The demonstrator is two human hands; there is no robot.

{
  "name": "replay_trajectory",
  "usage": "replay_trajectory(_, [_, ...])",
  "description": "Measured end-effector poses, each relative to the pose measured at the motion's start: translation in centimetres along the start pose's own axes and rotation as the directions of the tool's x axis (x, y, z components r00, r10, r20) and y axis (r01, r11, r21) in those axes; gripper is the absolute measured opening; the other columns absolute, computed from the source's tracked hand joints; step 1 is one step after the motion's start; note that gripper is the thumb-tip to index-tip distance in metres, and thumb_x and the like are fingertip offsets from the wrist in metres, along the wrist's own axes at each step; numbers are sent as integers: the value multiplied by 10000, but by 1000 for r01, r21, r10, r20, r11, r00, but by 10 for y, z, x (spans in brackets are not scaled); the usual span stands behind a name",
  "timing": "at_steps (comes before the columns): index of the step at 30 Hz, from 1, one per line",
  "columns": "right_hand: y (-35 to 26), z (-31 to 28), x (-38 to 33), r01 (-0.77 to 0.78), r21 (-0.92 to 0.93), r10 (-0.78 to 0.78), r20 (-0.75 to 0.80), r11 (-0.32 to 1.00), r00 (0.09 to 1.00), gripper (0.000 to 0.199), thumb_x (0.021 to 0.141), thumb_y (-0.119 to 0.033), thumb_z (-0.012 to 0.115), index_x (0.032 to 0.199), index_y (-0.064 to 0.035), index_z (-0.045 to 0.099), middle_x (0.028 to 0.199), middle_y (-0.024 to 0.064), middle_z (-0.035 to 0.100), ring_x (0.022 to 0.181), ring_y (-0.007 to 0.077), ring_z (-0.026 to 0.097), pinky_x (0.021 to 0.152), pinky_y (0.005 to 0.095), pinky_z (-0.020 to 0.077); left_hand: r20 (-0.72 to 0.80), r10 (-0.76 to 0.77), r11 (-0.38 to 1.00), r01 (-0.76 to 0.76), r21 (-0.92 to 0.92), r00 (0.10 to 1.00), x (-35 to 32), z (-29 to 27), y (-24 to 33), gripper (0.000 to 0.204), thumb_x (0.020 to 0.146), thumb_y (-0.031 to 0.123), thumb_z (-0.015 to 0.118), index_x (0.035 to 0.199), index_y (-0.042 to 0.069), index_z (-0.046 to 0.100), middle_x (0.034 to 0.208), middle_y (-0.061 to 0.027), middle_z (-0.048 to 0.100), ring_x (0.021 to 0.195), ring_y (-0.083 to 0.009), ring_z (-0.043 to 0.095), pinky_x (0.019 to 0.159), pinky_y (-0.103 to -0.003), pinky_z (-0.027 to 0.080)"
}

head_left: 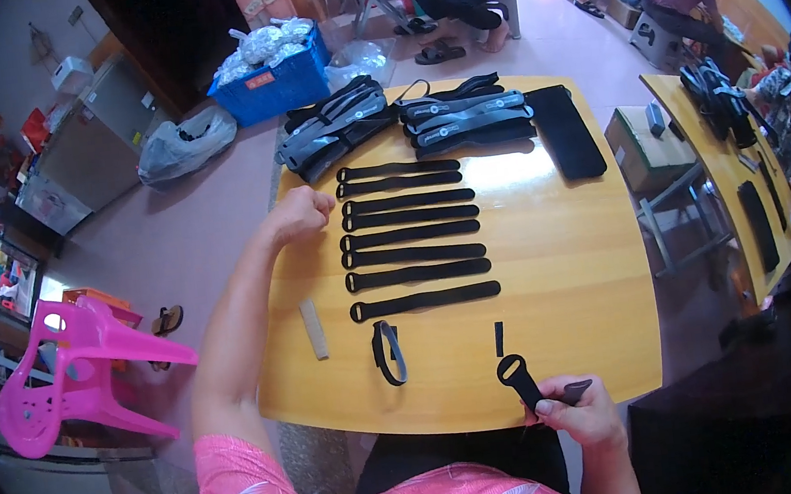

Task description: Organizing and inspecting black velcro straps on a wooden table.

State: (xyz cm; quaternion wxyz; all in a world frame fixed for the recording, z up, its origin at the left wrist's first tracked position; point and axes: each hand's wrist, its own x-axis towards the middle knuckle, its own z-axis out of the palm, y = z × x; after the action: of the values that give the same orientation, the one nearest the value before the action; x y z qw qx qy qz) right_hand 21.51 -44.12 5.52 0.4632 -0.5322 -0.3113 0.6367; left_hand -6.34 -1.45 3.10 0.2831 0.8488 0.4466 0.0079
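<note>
My right hand (582,411) grips a black strap (520,381) at the table's front edge. The strap's slotted, rounded end points up and left, and a dark tail shows beside my fingers. My left hand (302,213) is closed at the left of the table, close to the slotted ends of a column of several black straps (412,216) laid flat, side by side. Whether its fingers hold anything is hidden. Below that column stands a looped black-and-grey strap (390,353). A short black strip (499,339) lies just above the strap in my right hand.
Bundles of grey-and-black straps (333,127) (469,123) lie along the table's far edge, next to a flat black piece (568,133). A beige bar (313,329) rests at left. A pink plastic stool (88,370) and blue crate (274,83) stand on the floor. Other people sit farther off.
</note>
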Motion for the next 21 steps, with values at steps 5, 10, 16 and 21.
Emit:
replay_trajectory(5, [-44,-5,-5,-115,-177,94,-126,977,988,143,896,-84,663,995,11,703,811,27,692,757,90,611,710,237,484,-225,-84,982,43,-183,971,-18,7,24,173,780,36,560,863,3,708,753,-90,672,736,-167,621,675,-311,483])
replay_trajectory(10, [-104,-4,57,112,-656,-173,-29,746,984,158,926,-159,629,940,-17,697,677,-4,616,646,59,532,603,245,448,-132,312,643,-311,-700,941,-69,7,125,303,934,193,592,1165,3,641,1055,-84,677,905,-137,627,839,-274,497])
replay_trajectory(16, [-140,39,123,202,-843,-184,125,498,975,185,878,-151,642,966,6,685,685,161,628,620,228,604,616,364,472,-125,509,466,-395,-792,851,-102,24,157,358,907,71,636,1254,13,571,1013,-88,648,828,-129,632,749,-235,515])
replay_trajectory(21, [-140,34,142,182,-902,-155,131,391,979,183,857,-140,654,964,3,693,718,191,641,655,275,621,651,390,484,-203,202,667,-287,-688,958,-101,18,134,84,907,29,609,965,-4,660,772,-32,638,610,-74,591,538,-208,483])
